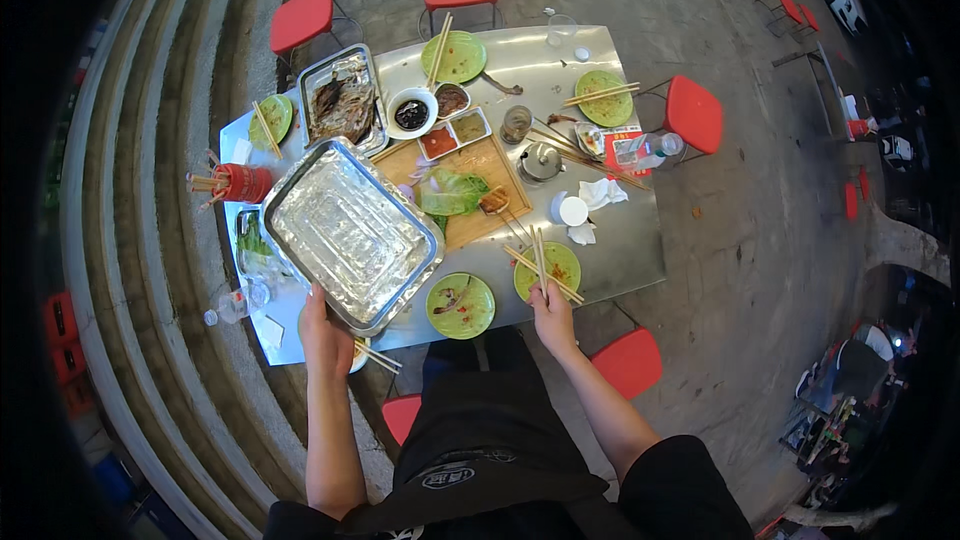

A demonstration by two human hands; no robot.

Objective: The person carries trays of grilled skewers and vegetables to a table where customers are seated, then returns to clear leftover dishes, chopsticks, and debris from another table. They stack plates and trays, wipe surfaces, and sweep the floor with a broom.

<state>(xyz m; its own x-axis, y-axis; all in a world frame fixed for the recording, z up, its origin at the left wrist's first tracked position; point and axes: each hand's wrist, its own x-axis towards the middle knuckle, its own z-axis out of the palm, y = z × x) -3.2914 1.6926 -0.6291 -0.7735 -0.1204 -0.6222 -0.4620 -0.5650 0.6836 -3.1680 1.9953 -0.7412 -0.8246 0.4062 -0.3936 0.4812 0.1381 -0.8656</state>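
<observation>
My left hand (330,341) grips the near edge of a rectangular metal tray (352,232), tilted above the table's left part. Foil-like, greasy metal shows inside the tray, with no food in it. A pair of wooden chopsticks (539,259) stands up from my right hand (553,319). They cross over a green plate (564,259) with red scraps, where other chopsticks (566,288) lie. Left of it is another green plate (469,322) with a bone. Beyond the tray, a wooden board (480,231) bears lettuce (454,193) and a browned piece of food (494,200).
A second metal tray (366,64) holds fish-like remains. Near it stand a sauce bowl (397,129) and a red chopstick holder (251,184). A glass (516,124), metal pot (540,163) and plastic bottle (645,151) stand or lie rightward. Red stools (694,114) surround the table; steps (165,240) run left.
</observation>
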